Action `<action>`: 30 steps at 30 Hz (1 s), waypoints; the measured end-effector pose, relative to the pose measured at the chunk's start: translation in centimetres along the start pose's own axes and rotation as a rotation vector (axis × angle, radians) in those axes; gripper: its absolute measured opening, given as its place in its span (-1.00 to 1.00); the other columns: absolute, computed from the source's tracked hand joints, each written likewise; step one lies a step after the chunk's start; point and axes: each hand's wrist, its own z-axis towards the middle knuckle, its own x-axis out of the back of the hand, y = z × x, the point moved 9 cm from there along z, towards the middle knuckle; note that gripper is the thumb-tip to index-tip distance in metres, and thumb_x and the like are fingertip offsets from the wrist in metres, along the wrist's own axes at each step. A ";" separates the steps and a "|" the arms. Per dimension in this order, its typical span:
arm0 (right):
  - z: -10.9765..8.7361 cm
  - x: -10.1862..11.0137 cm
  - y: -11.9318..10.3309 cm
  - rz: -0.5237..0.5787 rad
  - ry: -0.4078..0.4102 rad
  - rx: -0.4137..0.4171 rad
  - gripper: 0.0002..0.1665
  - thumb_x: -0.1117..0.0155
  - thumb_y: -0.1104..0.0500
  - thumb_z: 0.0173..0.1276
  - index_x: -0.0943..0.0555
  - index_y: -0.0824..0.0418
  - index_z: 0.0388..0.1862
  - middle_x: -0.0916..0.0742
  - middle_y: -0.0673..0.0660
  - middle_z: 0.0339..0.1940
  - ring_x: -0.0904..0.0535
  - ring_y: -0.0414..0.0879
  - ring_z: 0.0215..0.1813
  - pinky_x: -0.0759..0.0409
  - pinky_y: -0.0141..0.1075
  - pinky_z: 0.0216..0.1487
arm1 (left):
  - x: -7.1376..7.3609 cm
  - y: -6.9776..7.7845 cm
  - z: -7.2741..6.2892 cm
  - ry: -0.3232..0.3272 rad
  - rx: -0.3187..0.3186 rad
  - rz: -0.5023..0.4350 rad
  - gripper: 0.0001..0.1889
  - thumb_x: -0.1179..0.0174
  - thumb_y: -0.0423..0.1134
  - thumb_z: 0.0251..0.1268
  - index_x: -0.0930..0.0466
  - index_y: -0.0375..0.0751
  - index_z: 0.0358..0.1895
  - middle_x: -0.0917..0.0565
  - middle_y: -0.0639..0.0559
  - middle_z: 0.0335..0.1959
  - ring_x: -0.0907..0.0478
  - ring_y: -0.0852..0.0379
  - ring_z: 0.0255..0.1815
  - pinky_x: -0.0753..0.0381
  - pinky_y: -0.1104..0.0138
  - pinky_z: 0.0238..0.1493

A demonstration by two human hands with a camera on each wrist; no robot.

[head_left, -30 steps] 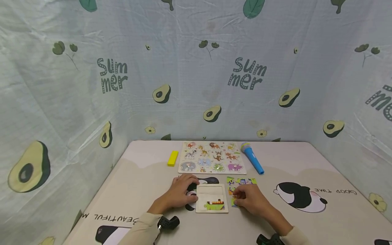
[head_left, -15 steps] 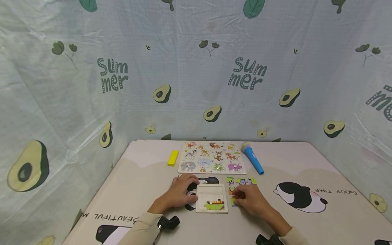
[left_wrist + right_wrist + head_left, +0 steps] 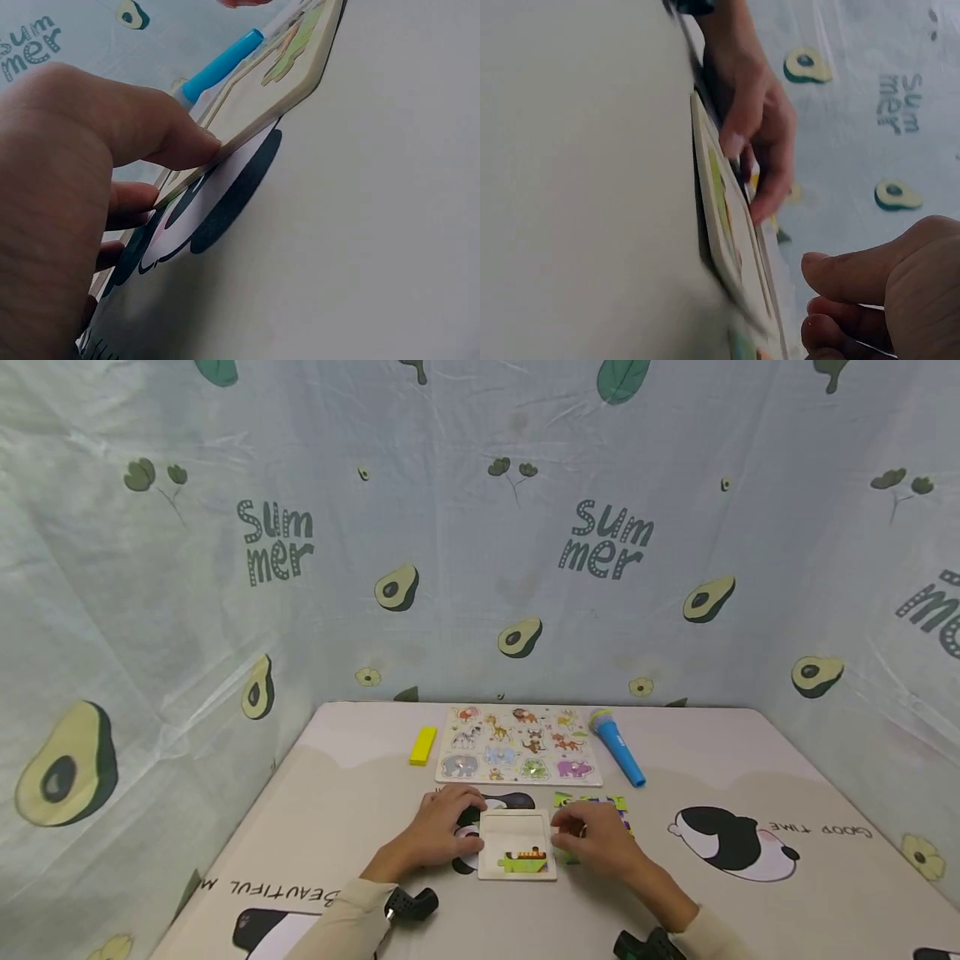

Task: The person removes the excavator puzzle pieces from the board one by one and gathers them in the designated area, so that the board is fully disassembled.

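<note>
A square wooden puzzle tray (image 3: pixel 517 870) lies on the table, with a green puzzle piece with an animal picture (image 3: pixel 525 863) in its lower right corner. My left hand (image 3: pixel 447 828) grips the tray's left edge; the left wrist view shows its thumb on the rim and a finger at the side. My right hand (image 3: pixel 597 839) is at the tray's right edge, fingers loosely bent. A gap shows between thumb and fingers in the right wrist view, with nothing seen in it. Colourful puzzle pieces (image 3: pixel 618 802) lie partly hidden under and behind this hand.
Behind the tray lies a large animal puzzle board (image 3: pixel 517 746). A yellow block (image 3: pixel 422 747) is left of the board, and a blue toy microphone (image 3: pixel 619 752) is at its right. A printed cloth (image 3: pixel 720 893) covers the table, and patterned sheets (image 3: pixel 465 527) hang around it.
My right hand has moved left from over the puzzle pieces to the tray's right edge. The left hand keeps its grip, and the tray stays in place.
</note>
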 end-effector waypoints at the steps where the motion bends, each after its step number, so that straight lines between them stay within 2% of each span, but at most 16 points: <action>1: 0.2 -0.5 -0.6 0.016 -0.025 0.021 -0.86 -0.50 0.27 0.22 -0.73 0.22 -0.23 -0.70 -0.06 -0.38 -0.50 -0.31 -0.36 -0.55 -0.39 -0.31 | -0.1 -0.1 -0.1 -0.005 0.003 -0.001 -0.56 -0.30 -0.02 0.16 -0.60 -0.03 0.12 -0.52 0.09 0.27 -0.33 0.03 0.40 -0.21 -0.05 0.23; 4: 0.8 -2.6 -2.4 0.044 -0.123 0.059 -0.79 -0.50 0.21 0.25 -0.74 0.24 -0.16 -0.72 -0.02 -0.31 -0.50 -0.31 -0.35 -0.52 -0.38 -0.31 | -0.2 -0.2 -0.2 -0.009 0.007 -0.001 -0.56 -0.30 -0.02 0.16 -0.60 -0.02 0.12 -0.52 0.09 0.27 -0.33 0.03 0.40 -0.21 -0.06 0.23; 6: 1.2 -4.2 -3.3 0.047 -0.205 0.046 -0.74 -0.50 0.18 0.25 -0.74 0.25 -0.11 -0.72 -0.02 -0.30 -0.49 -0.31 -0.36 -0.49 -0.39 -0.31 | -0.2 -0.2 -0.4 -0.014 0.013 -0.004 -0.57 -0.31 -0.02 0.17 -0.59 -0.02 0.12 -0.51 0.09 0.28 -0.32 0.02 0.40 -0.21 -0.07 0.24; 8: 1.5 -5.5 -3.8 0.015 -0.271 0.027 -0.68 -0.51 0.12 0.25 -0.73 0.24 -0.07 -0.68 -0.07 -0.30 -0.46 -0.30 -0.35 -0.45 -0.38 -0.29 | 0.0 -0.2 -0.4 -0.007 0.012 -0.007 -0.57 -0.32 -0.03 0.16 -0.59 -0.01 0.11 -0.51 0.08 0.28 -0.32 0.02 0.41 -0.20 -0.07 0.25; 11: 1.8 -6.6 -4.1 -0.053 -0.322 -0.003 -0.63 -0.54 0.05 0.21 -0.73 0.21 -0.08 -0.61 -0.12 -0.32 -0.42 -0.28 -0.32 -0.42 -0.34 -0.23 | 0.1 -0.2 -0.2 0.008 0.005 -0.005 -0.57 -0.33 -0.03 0.15 -0.59 -0.01 0.10 -0.51 0.08 0.28 -0.33 0.03 0.40 -0.21 -0.07 0.24; 15: 1.9 -7.0 -3.9 -0.081 -0.326 -0.047 -0.68 -0.56 0.05 0.19 -0.72 0.16 -0.14 -0.57 -0.13 -0.36 -0.40 -0.25 -0.29 -0.40 -0.31 -0.21 | 0.1 -0.2 0.0 0.007 0.001 -0.002 -0.56 -0.31 -0.02 0.15 -0.59 -0.02 0.11 -0.51 0.09 0.28 -0.32 0.04 0.40 -0.21 -0.06 0.24; 22: 1.8 -7.4 -3.8 0.011 -0.336 -0.080 -0.82 -0.53 0.16 0.22 -0.67 0.13 -0.28 -0.55 -0.10 -0.43 -0.40 -0.26 -0.37 -0.40 -0.34 -0.30 | 0.1 0.0 -0.1 0.009 0.011 -0.009 -0.56 -0.31 -0.04 0.15 -0.59 -0.03 0.11 -0.51 0.08 0.28 -0.32 0.03 0.41 -0.20 -0.07 0.26; 30: 1.5 -7.3 -3.9 -0.019 -0.313 -0.093 -0.70 -0.55 0.14 0.21 -0.55 0.09 -0.24 -0.51 -0.08 -0.34 -0.38 -0.24 -0.30 -0.39 -0.33 -0.25 | 0.1 0.0 0.0 0.005 0.002 -0.015 -0.56 -0.31 -0.03 0.15 -0.59 -0.03 0.11 -0.52 0.07 0.28 -0.32 0.01 0.41 -0.19 -0.11 0.26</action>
